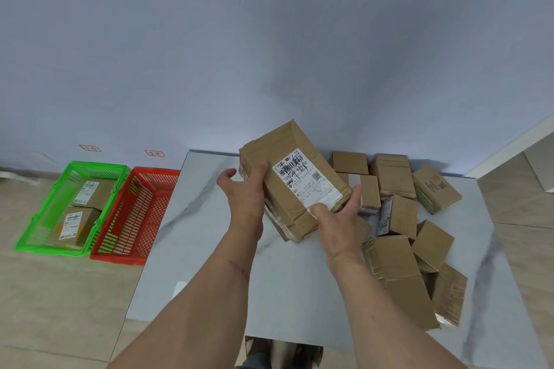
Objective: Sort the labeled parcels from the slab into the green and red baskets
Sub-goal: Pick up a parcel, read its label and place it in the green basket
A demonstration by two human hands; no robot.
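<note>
Left hand (244,189): thumb on top of the box (295,177) at its left edge, other fingers curled at the left side, partly hidden. Grasping the box. Right hand (337,223): thumb pressed on the near corner of the label (305,181), fingers (355,198) wrapped up the box's right side. Also grasping it. Both forearms reach in from the bottom of frame.

Box is held tilted above the slab (209,249), label face up and toward the camera. Label is white, barcode and QR visible, black scribble across it, print too small to read. Tape and creased flaps on the near end.

A flatter parcel sits directly under the held box; can't tell whether it is being lifted with it or lying on the slab.

Pile (401,219) of brown cardboard parcels covers the right part of the slab, jumbled, some overlapping, a few showing labels or printed sides. Slab is grey-white marble pattern and lies on the floor.

Left of the slab: red basket (132,219), touching the slab edge, nothing visible inside. Green basket (63,204) just beside it on its left, the two touching. Green one holds two labeled parcels, labels up.

Two small tags on the wall (269,39) above the baskets, text unreadable.
</note>
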